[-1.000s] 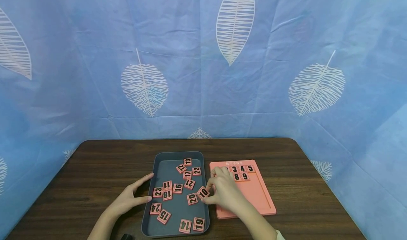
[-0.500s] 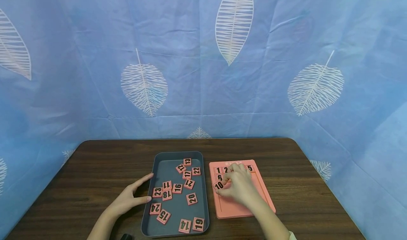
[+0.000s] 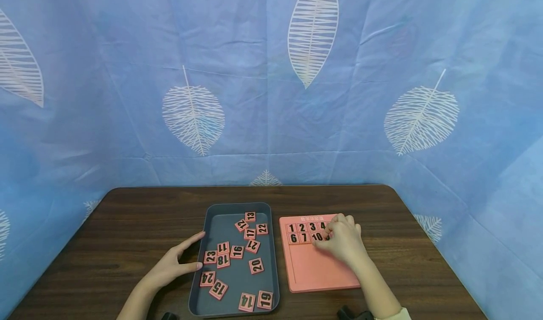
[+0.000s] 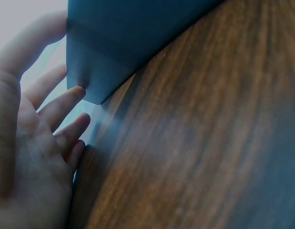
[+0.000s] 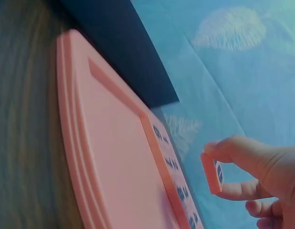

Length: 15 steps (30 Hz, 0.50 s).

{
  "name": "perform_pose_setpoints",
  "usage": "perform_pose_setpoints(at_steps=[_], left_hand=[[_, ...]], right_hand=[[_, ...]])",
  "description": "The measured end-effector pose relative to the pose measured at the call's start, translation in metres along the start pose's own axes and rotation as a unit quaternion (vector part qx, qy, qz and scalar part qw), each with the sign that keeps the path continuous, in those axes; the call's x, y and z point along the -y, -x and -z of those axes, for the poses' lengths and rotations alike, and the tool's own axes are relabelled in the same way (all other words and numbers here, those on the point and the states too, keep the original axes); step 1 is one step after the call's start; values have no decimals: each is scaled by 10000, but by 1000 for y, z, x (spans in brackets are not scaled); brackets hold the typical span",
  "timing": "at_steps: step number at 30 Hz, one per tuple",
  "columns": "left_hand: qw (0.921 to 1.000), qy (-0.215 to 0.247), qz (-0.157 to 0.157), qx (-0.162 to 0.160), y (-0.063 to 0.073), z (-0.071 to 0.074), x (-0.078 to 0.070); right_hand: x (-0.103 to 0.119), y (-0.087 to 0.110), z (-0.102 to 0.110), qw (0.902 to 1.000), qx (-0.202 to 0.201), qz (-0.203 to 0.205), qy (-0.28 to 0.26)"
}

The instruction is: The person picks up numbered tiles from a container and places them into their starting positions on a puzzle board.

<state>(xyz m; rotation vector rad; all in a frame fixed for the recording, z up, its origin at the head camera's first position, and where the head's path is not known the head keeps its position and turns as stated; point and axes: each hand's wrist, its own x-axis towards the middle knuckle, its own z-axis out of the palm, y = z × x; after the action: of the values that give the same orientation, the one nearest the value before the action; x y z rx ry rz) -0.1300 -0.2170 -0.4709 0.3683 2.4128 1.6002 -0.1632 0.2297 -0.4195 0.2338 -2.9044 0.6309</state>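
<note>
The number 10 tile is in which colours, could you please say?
The number 10 tile is pink with black digits, clearest in the head view.

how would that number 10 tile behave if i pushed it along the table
The 10 tile is probably stiff: it shows no bend in the right hand's pinch. It seems light, held up by just finger and thumb. Being flat and square, it would likely slide rather than roll.

Dark wood-grain table [image 3: 403, 244], far corners rounded off

Grey-blue rectangular tray [image 3: 237, 280] sitting right on it, pink number-puzzle board [image 3: 322, 270] lying flat just to the right, skinny strip of wood showing between them.
</note>
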Motion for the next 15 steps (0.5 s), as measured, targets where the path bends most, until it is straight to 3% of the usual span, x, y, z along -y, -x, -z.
perform_pose_setpoints(at_steps=[15], left_hand=[[9999,93,-50,28,-1,1,2]], right_hand=[[-35,-3,2,9990,-152,-379,168]])
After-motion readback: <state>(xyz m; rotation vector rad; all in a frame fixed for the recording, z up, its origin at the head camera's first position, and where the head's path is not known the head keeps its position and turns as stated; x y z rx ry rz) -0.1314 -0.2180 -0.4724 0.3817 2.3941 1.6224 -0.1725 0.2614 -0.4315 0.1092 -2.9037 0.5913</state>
